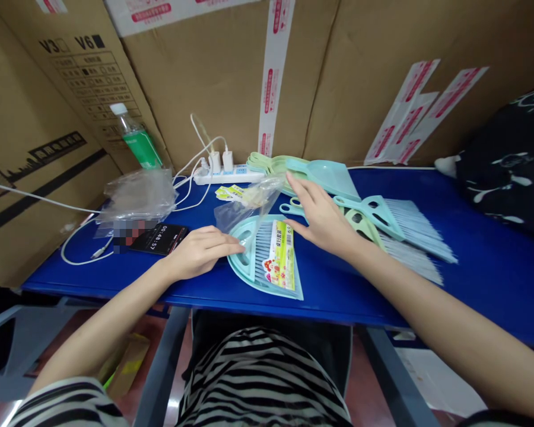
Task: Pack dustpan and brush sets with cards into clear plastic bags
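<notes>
Clerk: Surface?
Checker: Tabletop [338,299], one, blue. Labelled dustpan [237,268], one, pale blue, lying flat near the front edge; brush [262,238] and printed card [285,255] upon it.

Clerk: Hands?
Checker: Left hand [201,252]: fingers laid on the labelled dustpan's left side; whether they grip, cannot tell. Right hand [321,222]: open, fingers apart, at its far right corner; contact unclear.

Clerk: Right of that dustpan?
Checker: Loose brushes [385,216], blue and green, pale bristles. Farther right, black cloth [507,169], white print.

Clerk: Beyond it?
Checker: Clear bag [226,217], crumpled, at its far edge. Spare cards [231,193], yellow and white, next. Then power strip [238,175], white, plugs fitted, slightly left; spare dustpans [331,177], green and blue, slightly right.

Clerk: Left of it?
Checker: Phone [167,238], one, reading 00:48:57, partly masked. Beyond and left: plastic wrap [137,198], clear, heaped; bottle [141,145], one, green label, white cap.

Clerk: Room?
Checker: Cardboard [213,77], brown, taped white and red, upright beyond the labelled dustpan. Lower than it: grey legs [164,367], reddish floor [364,385].
</notes>
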Demonstrator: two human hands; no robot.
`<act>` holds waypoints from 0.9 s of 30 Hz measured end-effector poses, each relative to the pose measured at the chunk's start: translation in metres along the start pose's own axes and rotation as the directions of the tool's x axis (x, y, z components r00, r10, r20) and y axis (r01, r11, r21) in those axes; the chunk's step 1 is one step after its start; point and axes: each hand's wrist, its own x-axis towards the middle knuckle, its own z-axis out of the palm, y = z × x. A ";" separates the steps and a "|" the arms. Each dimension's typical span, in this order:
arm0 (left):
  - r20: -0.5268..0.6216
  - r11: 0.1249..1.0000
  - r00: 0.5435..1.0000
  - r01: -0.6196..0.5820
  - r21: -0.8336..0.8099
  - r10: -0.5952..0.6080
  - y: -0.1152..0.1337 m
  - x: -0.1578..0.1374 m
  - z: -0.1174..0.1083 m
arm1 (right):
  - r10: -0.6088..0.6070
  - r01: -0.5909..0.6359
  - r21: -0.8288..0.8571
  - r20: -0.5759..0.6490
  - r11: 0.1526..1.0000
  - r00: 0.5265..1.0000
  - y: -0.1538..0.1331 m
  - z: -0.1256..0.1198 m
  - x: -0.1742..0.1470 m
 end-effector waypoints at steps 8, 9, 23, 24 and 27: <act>0.020 0.996 0.999 0.033 0.081 -0.035 0.001 -0.002 0.000 | -0.002 -0.001 0.055 0.062 0.998 0.998 -0.002 -0.003 0.000; 0.026 0.996 0.999 0.026 0.085 -0.029 0.001 -0.002 -0.001 | -0.007 0.003 0.059 0.073 0.998 0.997 -0.001 -0.004 0.001; 0.138 0.954 0.989 -0.091 0.285 0.053 0.001 0.000 -0.007 | -0.073 0.077 -0.023 0.148 0.997 0.986 0.000 0.004 0.000; 0.131 0.949 0.989 -0.103 0.299 0.066 0.001 0.001 -0.007 | -0.081 0.090 -0.043 0.174 0.995 0.981 0.001 0.007 0.001; 0.113 0.937 0.990 -0.114 0.329 0.081 0.001 0.003 -0.007 | -0.088 0.111 -0.095 0.223 0.989 0.971 0.003 0.014 0.005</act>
